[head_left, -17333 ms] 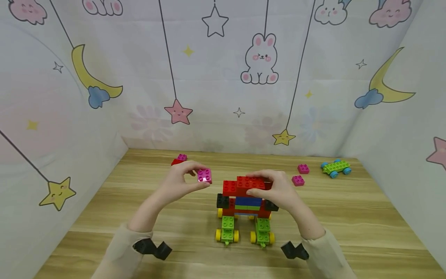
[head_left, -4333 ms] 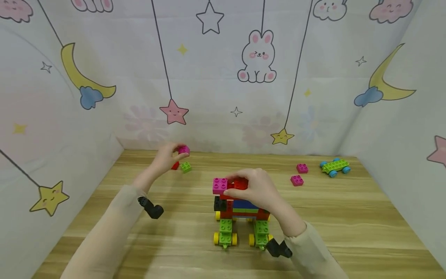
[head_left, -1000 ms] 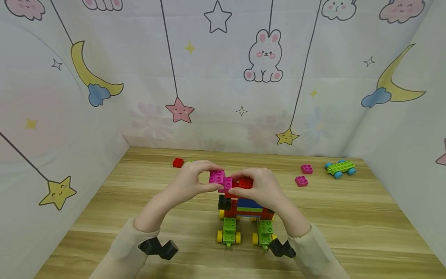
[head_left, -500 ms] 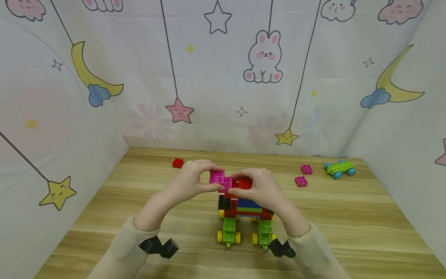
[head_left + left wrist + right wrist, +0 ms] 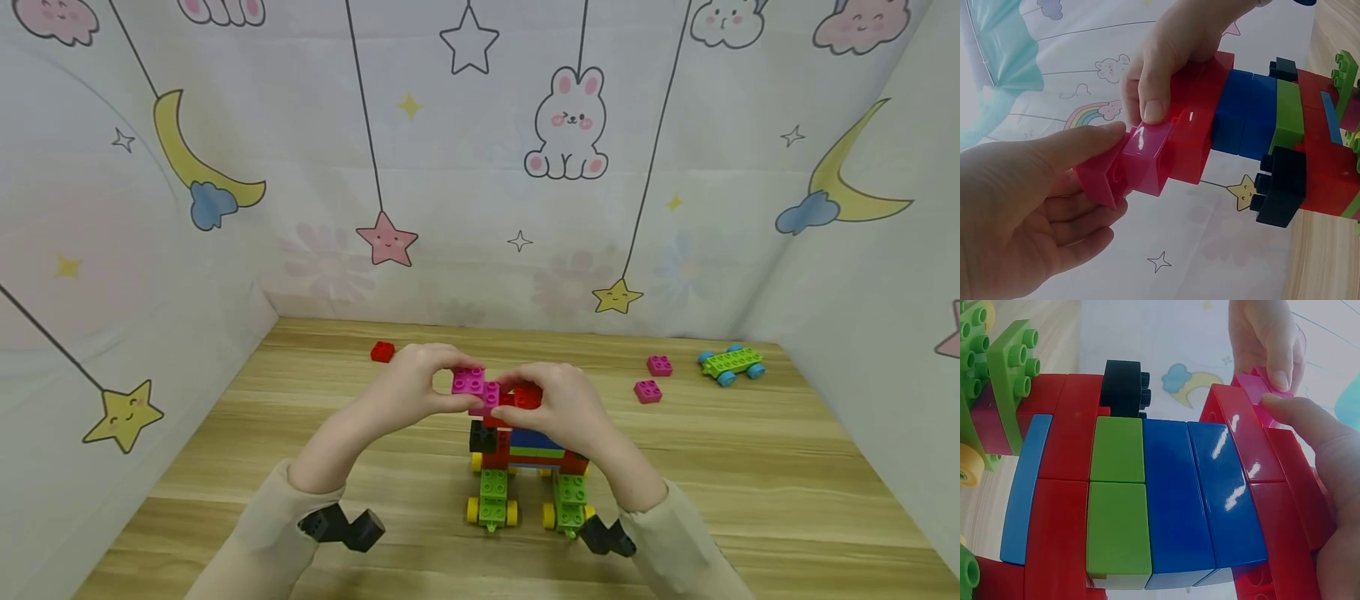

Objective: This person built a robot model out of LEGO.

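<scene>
My left hand [image 5: 393, 392] pinches a pink toy brick [image 5: 467, 381] between thumb and fingers. That brick sits offset to the left, against the studs of a second pink brick [image 5: 1147, 159]; whether it is fully pressed down I cannot tell. The second one is on the left end of the red top bricks [image 5: 528, 396] of a tall block build. My right hand [image 5: 566, 408] grips this top from the right, its thumb on the lower pink brick. Below are blue bricks [image 5: 1175, 494], a green layer [image 5: 1119, 500], black side bricks [image 5: 1282, 187] and yellow-wheeled green feet [image 5: 493, 496].
On the wooden table [image 5: 712, 475], a red brick [image 5: 382, 352] lies at back left. Two pink bricks [image 5: 660, 365] and a green wheeled base [image 5: 732, 362] with blue wheels lie at back right. Printed cloth walls [image 5: 465, 167] enclose the back and sides.
The left hand has brought the second pink brick from the back left onto the first, which was placed on the build earlier. Over the last second, the hands have hardly moved.
</scene>
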`<state>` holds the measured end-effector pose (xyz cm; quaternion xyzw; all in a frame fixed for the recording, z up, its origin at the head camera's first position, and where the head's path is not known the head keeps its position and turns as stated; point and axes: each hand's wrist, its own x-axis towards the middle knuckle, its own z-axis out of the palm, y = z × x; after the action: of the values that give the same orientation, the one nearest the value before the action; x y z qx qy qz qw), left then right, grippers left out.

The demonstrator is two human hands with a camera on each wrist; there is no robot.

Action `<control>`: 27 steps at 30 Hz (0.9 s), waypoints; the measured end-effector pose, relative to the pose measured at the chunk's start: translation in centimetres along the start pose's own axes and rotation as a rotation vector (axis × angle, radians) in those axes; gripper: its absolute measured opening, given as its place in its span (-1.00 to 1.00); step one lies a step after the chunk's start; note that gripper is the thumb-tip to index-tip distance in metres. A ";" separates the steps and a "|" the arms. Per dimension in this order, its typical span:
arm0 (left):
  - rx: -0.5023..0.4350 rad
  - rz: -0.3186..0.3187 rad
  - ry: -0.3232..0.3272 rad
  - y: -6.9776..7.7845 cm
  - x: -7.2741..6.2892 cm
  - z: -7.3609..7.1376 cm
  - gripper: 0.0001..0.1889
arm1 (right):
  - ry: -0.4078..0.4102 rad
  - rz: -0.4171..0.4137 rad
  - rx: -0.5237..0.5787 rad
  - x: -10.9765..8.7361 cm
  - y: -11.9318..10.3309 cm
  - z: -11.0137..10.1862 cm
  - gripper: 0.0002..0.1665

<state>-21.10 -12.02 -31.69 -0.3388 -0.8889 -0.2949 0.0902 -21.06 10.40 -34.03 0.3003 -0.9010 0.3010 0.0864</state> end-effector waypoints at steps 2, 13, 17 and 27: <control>0.001 -0.002 -0.003 0.0 0.0 0.0 -0.60 | 0.001 0.001 -0.004 0.0 0.0 0.0 -0.61; -0.025 -0.005 -0.028 0.1 0.1 -0.2 -0.60 | 0.006 -0.008 -0.004 -0.1 -0.1 0.0 -0.60; -0.028 -0.001 -0.031 0.0 0.1 -0.2 -0.60 | 0.007 -0.008 -0.001 -0.1 0.0 0.0 -0.61; 0.019 -0.002 -0.018 0.1 0.1 -0.1 -0.60 | 0.013 -0.011 -0.003 0.0 0.1 0.1 -0.61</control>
<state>-21.10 -11.94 -31.55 -0.3397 -0.8928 -0.2833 0.0850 -21.06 10.39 -34.18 0.3031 -0.8993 0.3009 0.0943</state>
